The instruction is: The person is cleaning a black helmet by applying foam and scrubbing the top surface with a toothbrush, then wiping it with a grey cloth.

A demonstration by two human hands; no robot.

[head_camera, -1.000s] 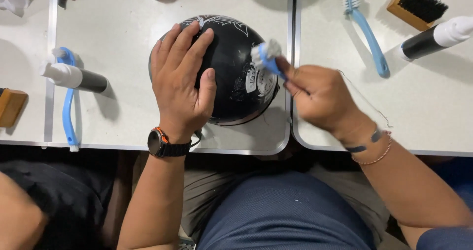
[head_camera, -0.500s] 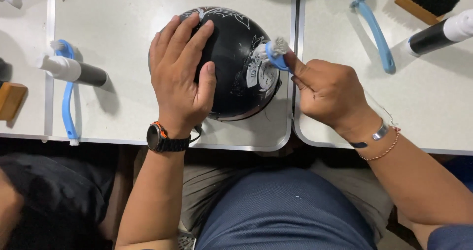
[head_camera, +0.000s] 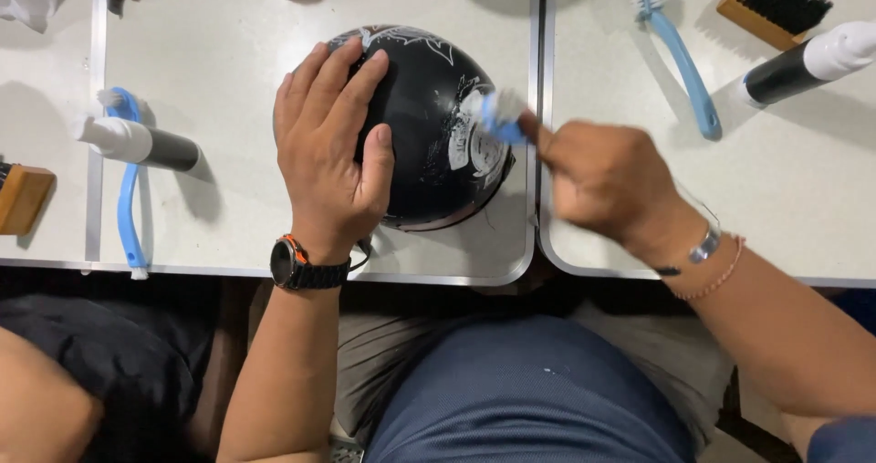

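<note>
A black helmet with white graphics lies on a white table. My left hand rests flat on its left side, fingers spread over the shell. My right hand, blurred by motion, grips a blue-handled brush whose white bristle head touches the helmet's right side, beside a white sticker.
On the right table lie a blue long-handled brush, a wooden brush with black bristles and a black bottle with a white cap. At the left are another blue brush, a similar bottle and a wooden block. Another person's arm shows at lower left.
My right hand has slid the brush head along the helmet's right side, up and then back down toward the sticker. The left hand stays pressed on the shell.
</note>
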